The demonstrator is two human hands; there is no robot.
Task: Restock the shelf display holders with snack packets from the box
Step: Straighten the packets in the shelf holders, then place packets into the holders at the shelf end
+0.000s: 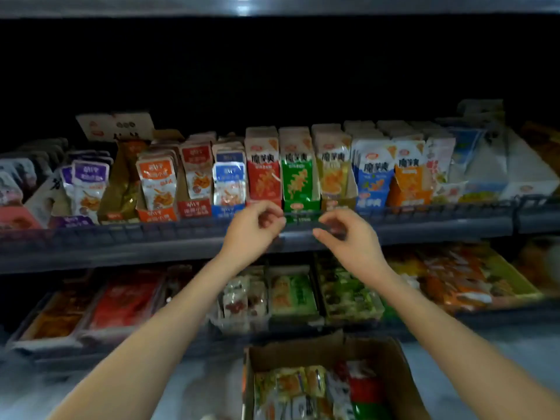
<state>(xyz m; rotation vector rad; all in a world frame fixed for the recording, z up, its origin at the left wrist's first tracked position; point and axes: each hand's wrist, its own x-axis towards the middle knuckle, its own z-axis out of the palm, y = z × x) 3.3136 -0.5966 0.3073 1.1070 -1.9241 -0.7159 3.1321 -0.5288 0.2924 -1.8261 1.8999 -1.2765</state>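
Note:
The cardboard box (pixel 391 359) sits open at the bottom, with mixed snack packets (pixel 306 386) inside. On the middle shelf, a row of upright display holders carries packets, among them a red holder (pixel 263 174), a green holder (pixel 298 177) and a yellow holder (pixel 333 174). Both hands are raised to the dark front rail (pixel 300 224) just below the green holder. My left hand (pixel 253 234) has its fingers curled over the rail at the left. My right hand (pixel 348 237) pinches the rail between thumb and index finger at the right. Blur hides the exact contact. Neither hand holds a packet.
More holders run along the shelf: purple (pixel 89 183), orange (pixel 156 183) and blue (pixel 228 183) to the left, blue-and-white (pixel 374 174) and orange (pixel 409 177) to the right. The lower shelf carries trays of packets (pixel 127 301). The upper shelf space is dark.

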